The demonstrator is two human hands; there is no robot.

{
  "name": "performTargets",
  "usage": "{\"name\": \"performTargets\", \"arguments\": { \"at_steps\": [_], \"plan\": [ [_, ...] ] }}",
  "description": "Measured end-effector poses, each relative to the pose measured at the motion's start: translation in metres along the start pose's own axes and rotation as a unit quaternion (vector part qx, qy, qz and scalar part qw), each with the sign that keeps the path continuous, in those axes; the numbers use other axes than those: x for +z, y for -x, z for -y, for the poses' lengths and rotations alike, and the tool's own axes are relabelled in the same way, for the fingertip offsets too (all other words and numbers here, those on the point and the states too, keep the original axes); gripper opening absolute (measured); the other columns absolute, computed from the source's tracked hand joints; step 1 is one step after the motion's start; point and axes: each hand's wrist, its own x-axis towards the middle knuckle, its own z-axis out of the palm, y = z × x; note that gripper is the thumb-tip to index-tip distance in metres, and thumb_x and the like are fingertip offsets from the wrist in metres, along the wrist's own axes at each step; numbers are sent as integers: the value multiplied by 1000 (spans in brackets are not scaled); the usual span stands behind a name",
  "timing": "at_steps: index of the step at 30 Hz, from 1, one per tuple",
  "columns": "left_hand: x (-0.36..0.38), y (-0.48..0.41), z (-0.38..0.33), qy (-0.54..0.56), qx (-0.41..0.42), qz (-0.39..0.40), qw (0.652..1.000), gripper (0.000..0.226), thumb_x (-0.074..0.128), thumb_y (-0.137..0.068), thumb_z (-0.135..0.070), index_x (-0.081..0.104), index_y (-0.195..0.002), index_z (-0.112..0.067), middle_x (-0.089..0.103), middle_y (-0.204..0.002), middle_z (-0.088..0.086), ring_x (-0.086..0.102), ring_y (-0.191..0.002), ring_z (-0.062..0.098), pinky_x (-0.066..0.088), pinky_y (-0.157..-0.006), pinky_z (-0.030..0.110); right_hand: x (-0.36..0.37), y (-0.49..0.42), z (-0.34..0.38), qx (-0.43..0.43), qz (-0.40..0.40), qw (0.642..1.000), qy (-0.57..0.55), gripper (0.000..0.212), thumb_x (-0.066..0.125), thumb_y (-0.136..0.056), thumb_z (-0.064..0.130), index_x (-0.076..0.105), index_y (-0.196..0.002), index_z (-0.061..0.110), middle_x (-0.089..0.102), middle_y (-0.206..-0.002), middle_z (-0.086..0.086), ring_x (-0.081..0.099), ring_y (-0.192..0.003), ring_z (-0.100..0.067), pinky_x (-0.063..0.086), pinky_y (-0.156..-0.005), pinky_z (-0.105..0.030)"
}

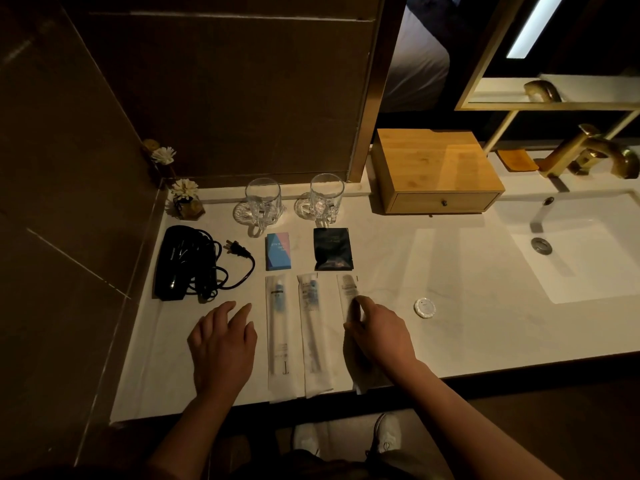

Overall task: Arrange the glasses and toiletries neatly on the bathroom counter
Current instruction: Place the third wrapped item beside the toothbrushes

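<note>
Two clear glass mugs (262,202) (326,199) stand on coasters at the back of the white counter (450,306). In front of them lie a small blue box (278,251) and a black sachet (332,249). Nearer the front edge, two wrapped toothbrushes (279,337) (313,337) lie side by side. A third white packet (349,292) lies to their right, with my right hand (379,336) shut on its middle, hiding most of it. My left hand (223,344) hovers flat and open left of the toothbrushes. A small round white tin (425,307) sits further right.
A black hair dryer (180,263) with coiled cord lies at the left. A flower ornament (185,199) stands in the back left corner. A wooden drawer box (436,171) sits at the back. The sink (588,251) and brass faucet (588,154) are at the right.
</note>
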Motion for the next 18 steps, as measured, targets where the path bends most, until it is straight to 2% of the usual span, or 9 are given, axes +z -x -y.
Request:
{"name": "performTargets", "arguments": {
  "at_steps": [9, 18],
  "plan": [
    [1, 0, -1, -2, 0, -6, 1000, 47, 35, -91, -40, 58, -129, -27, 56, -134, 3, 48, -124, 27, 36, -103, 48, 0, -3, 2, -19, -11, 1000, 9, 40, 59, -91, 38, 52, -125, 18, 70, -104, -9, 65, -90, -32, 44, -67, -35],
    [0, 1, -1, -3, 0, -6, 1000, 47, 36, -91, -40, 58, -130, -26, 56, -135, 4, 47, -124, 27, 36, -103, 48, -3, -4, 2, -26, -17, 1000, -4, 47, 61, -91, 39, 49, -133, 23, 71, -109, -8, 65, -95, -32, 45, -71, -34]
  ]
}}
